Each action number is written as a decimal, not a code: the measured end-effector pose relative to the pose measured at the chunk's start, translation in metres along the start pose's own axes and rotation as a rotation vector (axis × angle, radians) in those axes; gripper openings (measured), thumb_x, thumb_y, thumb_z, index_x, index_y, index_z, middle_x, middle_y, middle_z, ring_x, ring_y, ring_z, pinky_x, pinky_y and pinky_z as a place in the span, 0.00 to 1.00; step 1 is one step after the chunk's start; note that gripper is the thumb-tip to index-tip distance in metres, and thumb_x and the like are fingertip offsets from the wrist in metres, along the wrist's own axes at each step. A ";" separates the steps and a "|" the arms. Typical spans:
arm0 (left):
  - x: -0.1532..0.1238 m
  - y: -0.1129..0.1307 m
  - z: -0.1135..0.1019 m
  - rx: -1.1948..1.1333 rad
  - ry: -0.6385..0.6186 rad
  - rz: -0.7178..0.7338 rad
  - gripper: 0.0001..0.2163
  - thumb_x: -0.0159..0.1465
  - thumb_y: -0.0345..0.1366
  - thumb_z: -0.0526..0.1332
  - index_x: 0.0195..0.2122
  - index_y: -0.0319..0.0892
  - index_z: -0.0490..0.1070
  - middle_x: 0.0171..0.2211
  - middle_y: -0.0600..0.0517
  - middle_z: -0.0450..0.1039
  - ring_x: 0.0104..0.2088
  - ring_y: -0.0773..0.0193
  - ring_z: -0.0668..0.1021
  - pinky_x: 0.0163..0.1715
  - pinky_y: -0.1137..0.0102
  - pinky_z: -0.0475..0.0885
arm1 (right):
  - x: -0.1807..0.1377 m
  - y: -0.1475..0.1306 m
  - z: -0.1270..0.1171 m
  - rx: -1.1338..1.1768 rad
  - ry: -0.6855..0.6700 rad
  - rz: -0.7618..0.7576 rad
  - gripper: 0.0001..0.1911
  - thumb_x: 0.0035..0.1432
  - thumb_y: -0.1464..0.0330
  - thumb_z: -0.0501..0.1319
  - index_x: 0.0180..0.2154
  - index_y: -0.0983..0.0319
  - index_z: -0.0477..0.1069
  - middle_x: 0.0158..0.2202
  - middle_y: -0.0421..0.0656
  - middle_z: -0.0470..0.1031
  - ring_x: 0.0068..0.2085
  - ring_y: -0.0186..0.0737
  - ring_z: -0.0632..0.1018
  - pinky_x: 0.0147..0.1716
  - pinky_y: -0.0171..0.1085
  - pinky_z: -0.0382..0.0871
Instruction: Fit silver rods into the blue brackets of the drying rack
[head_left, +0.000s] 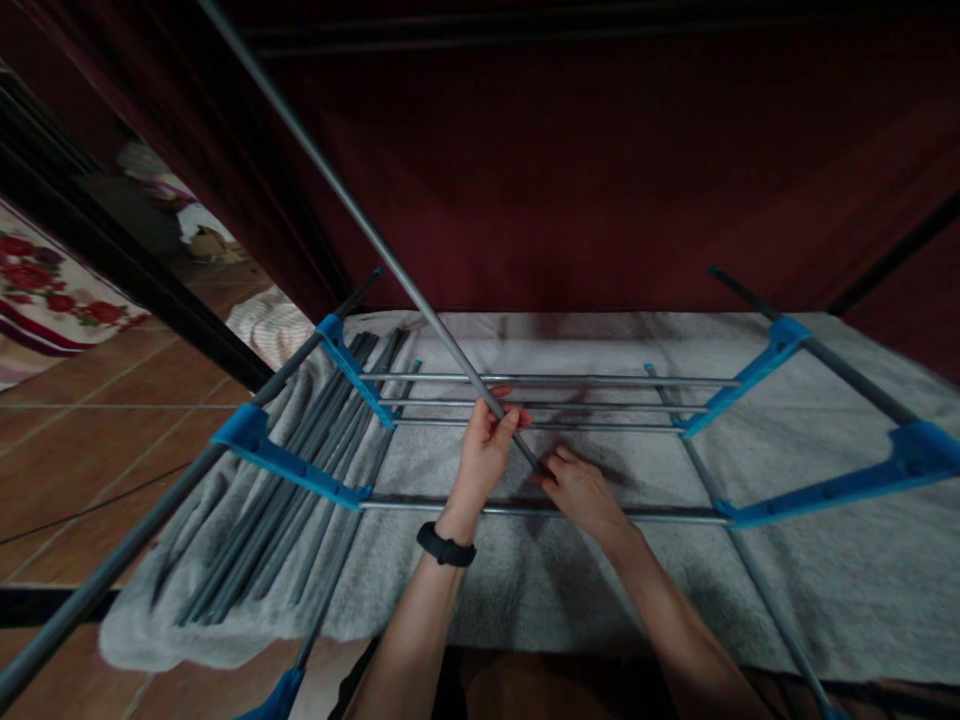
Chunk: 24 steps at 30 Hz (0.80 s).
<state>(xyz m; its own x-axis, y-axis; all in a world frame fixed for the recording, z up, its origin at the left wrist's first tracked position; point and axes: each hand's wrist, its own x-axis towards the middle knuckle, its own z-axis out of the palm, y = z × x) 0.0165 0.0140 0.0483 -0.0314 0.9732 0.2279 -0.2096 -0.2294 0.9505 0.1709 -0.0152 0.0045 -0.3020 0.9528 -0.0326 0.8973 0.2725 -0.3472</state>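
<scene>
A right hand (pixel 581 485) and left hand (pixel 487 440) on a slanting grey rod (pixel 375 240), above mid-blanket.

The right touches its lower end, grip unclear; the left clasps it higher. A blue-bracketed frame (pixel 292 466) stands on the grey blanket (pixel 847 600), loose rods (pixel 251 535) by its left edge, red cloth (pixel 600 200) beyond the far edge.

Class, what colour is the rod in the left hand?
Grey; the rod shows best in the head view.
</scene>
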 end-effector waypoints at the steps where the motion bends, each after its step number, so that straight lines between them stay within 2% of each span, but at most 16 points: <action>1: -0.001 0.000 0.001 -0.003 -0.006 -0.007 0.15 0.62 0.39 0.63 0.49 0.44 0.64 0.33 0.53 0.75 0.36 0.65 0.79 0.40 0.69 0.73 | 0.000 -0.001 0.000 0.008 0.011 0.000 0.12 0.65 0.61 0.52 0.40 0.59 0.70 0.42 0.43 0.73 0.41 0.39 0.77 0.39 0.36 0.65; 9: -0.004 -0.002 0.005 -0.036 -0.049 -0.069 0.16 0.62 0.40 0.63 0.49 0.44 0.64 0.33 0.53 0.74 0.36 0.65 0.78 0.39 0.69 0.73 | -0.001 -0.008 0.001 0.083 0.045 -0.010 0.11 0.64 0.60 0.54 0.41 0.58 0.70 0.43 0.43 0.73 0.42 0.40 0.76 0.40 0.36 0.66; 17: -0.002 -0.002 -0.002 -0.002 -0.060 -0.003 0.14 0.64 0.38 0.61 0.50 0.44 0.66 0.31 0.54 0.74 0.32 0.67 0.76 0.37 0.71 0.71 | -0.001 -0.004 0.004 0.204 0.036 -0.068 0.15 0.64 0.62 0.54 0.51 0.55 0.68 0.47 0.42 0.74 0.45 0.39 0.77 0.43 0.36 0.66; 24: 0.000 0.002 -0.006 0.032 -0.057 0.002 0.15 0.64 0.40 0.60 0.51 0.43 0.67 0.30 0.54 0.72 0.29 0.68 0.73 0.32 0.73 0.68 | -0.001 -0.003 0.004 0.219 0.037 -0.066 0.16 0.65 0.63 0.52 0.52 0.55 0.69 0.48 0.43 0.74 0.47 0.40 0.76 0.48 0.37 0.67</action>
<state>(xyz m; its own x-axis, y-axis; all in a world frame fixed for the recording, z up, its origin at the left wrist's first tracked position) 0.0106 0.0135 0.0491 0.0245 0.9702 0.2409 -0.1780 -0.2329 0.9561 0.1676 -0.0178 0.0022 -0.3417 0.9393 0.0299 0.7836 0.3024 -0.5426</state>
